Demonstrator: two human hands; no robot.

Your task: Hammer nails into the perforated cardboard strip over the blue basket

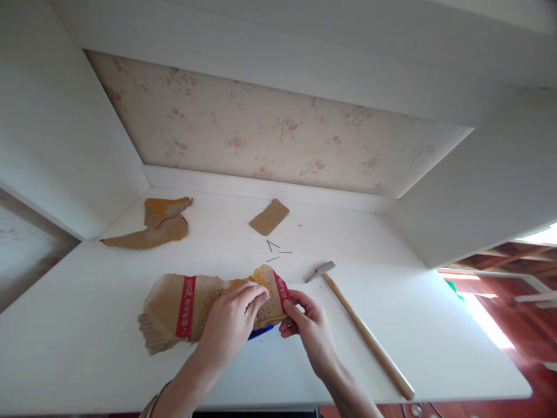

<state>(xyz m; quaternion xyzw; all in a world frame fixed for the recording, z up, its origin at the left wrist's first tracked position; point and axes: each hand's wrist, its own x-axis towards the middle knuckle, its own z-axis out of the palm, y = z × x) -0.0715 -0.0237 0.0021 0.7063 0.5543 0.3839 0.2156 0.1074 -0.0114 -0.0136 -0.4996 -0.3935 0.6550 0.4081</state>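
Observation:
A torn strip of brown cardboard (163, 296) with red printed bands lies across the white desk, dotted with many small holes. My right hand (307, 319) grips its right end, thumb on top and fingers beneath. My left hand (235, 316) is over the middle of the strip, its thumb and forefinger pinched together at the holed surface; whatever sits between those fingertips is too small or hidden to make out. Under the cardboard's lower edge a blue object (261, 332) shows in part. Several loose nails (273, 251) lie just beyond the strip.
A hammer (365, 331) with a wooden handle rests to the right, its head toward the nails. Farther back lies a small perforated cardboard piece (270, 217). Torn cardboard scraps (163, 226) lie at the back left. White panels (470, 191) enclose the desk's sides.

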